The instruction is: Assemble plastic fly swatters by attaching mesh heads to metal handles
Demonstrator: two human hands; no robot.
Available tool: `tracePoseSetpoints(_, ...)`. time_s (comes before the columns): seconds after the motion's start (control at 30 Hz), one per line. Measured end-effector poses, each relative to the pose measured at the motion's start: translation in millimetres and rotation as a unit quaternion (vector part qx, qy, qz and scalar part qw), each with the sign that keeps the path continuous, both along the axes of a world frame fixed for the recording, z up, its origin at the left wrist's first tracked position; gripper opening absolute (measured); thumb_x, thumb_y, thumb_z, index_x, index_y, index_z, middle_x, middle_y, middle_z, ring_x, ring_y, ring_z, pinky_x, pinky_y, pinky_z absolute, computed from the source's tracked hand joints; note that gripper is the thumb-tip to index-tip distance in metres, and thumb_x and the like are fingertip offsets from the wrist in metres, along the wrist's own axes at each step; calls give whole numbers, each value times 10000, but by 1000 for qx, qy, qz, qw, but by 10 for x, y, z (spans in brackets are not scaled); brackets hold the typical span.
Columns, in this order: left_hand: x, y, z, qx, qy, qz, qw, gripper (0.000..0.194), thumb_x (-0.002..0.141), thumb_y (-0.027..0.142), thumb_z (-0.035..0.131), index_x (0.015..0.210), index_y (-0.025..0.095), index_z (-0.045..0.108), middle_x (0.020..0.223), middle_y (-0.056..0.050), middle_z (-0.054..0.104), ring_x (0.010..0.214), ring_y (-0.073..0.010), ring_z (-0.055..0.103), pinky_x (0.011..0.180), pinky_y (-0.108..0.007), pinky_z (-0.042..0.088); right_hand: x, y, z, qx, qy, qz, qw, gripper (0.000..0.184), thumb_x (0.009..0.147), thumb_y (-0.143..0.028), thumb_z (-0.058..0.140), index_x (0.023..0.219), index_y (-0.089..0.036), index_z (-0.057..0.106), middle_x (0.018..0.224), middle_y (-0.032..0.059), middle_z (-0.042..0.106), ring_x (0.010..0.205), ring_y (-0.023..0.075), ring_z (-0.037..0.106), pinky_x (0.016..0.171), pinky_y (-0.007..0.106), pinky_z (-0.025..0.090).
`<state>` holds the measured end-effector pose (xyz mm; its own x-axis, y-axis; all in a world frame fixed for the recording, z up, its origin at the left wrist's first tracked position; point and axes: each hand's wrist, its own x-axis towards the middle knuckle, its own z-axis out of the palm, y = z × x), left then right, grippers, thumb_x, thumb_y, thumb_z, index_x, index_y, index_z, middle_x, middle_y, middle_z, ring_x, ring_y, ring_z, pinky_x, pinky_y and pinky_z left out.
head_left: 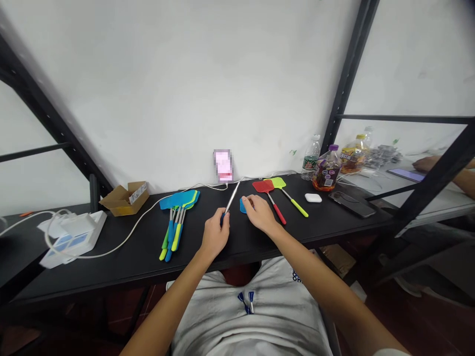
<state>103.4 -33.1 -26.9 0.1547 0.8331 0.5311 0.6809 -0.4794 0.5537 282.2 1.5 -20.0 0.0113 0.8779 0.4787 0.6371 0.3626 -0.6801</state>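
My left hand [215, 232] is closed round the blue handle of a fly swatter whose silver rod [232, 199] points away toward the wall. My right hand [259, 212] rests over a blue swatter head [243, 205] on the black table [141, 247], fingers curled on it. To the left lies a bundle of several swatters [177, 217] with blue and green heads and handles. To the right lie a red swatter [270, 197] and a lime-green swatter [289, 195].
A phone [223, 165] leans on the wall with a white cable. A cardboard box [124, 198] and white power strip [74, 235] sit left. Bottles [326, 170], a white earbud case [313, 198] and a dark phone [352, 203] sit right. Another person's hand [426, 163] rests far right.
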Motion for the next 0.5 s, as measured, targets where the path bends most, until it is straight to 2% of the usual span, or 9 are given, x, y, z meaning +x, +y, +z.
tracePoseSetpoints(0.07,-4,2,10,-6,-17,8,1000,262,981,363,372,881,218,566,668,11,603,609,-153,583,616,-242,381,8,-18,-24,-1,-120,-97,988,377,942,-467,447,1028,-153,635,1058,170,639,1029,281,596,881,396,432)
tracePoseSetpoints(0.1,-6,4,11,-9,-20,6,1000,266,980,362,372,859,218,560,664,13,598,609,-151,577,615,-240,378,7,-27,-46,-18,-174,-122,977,398,923,-462,482,1102,-136,623,1158,211,603,1101,322,560,914,431,408)
tracePoseSetpoints(0.17,-7,10,7,-10,-17,4,1000,258,976,360,377,861,218,560,686,10,603,622,-151,570,611,-238,369,-5,-43,-96,-61,-257,-128,956,485,897,-485,518,1204,-117,593,1314,264,511,1217,393,474,955,489,364)
tracePoseSetpoints(0.23,-8,16,0,-9,-13,7,1000,248,971,365,385,884,219,566,716,6,610,640,-152,566,607,-236,359,-23,-59,-135,-88,-301,-101,944,522,907,-521,492,1248,-137,586,1399,262,452,1298,424,393,984,521,325)
tracePoseSetpoints(0.3,-7,21,-7,-11,-11,10,1000,246,969,368,389,900,220,574,716,10,605,634,-147,555,600,-232,347,-35,-71,-145,-92,-312,-80,942,505,929,-534,448,1239,-168,606,1376,234,488,1307,411,387,988,521,315)
tracePoseSetpoints(0.37,-8,24,-10,-16,-11,10,1000,251,967,370,392,909,219,584,692,17,592,607,-138,535,588,-228,334,-35,-77,-125,-83,-297,-77,948,472,950,-524,410,1177,-182,645,1263,209,571,1235,375,463,963,495,342)
tracePoseSetpoints(0.5,-7,16,-2,-17,-8,16,1000,267,970,374,392,950,214,605,700,15,601,580,-128,516,576,-225,317,-14,-69,-44,-25,-212,-101,972,444,940,-523,438,1034,-168,687,1090,186,637,1074,324,560,922,445,388)
